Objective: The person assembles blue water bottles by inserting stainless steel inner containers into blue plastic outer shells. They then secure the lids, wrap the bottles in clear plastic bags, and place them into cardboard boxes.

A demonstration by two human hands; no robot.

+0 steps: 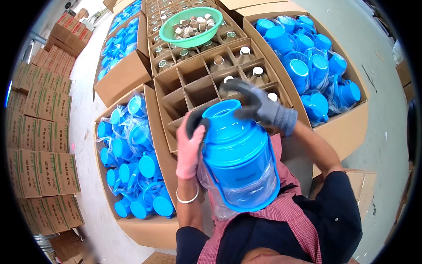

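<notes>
At the divided brown cardboard carton's (169, 80) near edge, pink-and-black-gloved left hand (189, 141) and grey-gloved right hand (263, 105), fingers curved wide, apparently positioned the glossy blue plastic jug (237, 152), the next move needing even grip.

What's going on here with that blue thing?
A person has a blue container before them, its lower part in clear plastic. The left hand, gloved in pink and black, is beside its neck; the right hand, gloved in gray, is spread open on the other side. Whether they grip it is unclear. Ahead, a divided box holds some bottles.
</notes>
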